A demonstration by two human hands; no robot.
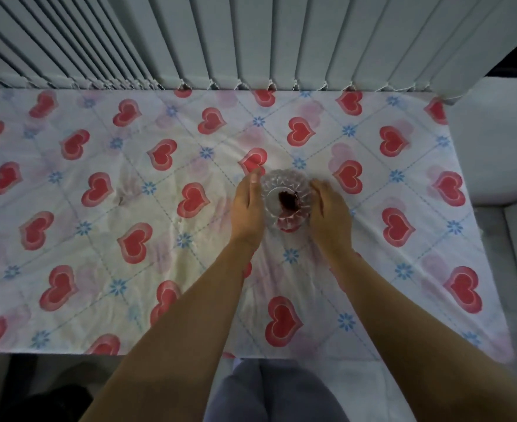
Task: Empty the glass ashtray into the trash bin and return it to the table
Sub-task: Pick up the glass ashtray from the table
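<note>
Glossy faceted glass ashtray [286, 200] on matt cloth [99, 226].

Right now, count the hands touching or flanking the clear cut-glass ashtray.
2. The left hand is against the left side of the clear cut-glass ashtray; the right hand cups its right side. The ashtray sits on the heart-patterned tablecloth. No others visible.

No readable text, label, brand, number or sign is showing anywhere in this view. The tablecloth [99, 166] is carrying only printed red hearts and blue flowers, with no lettering on it.
</note>
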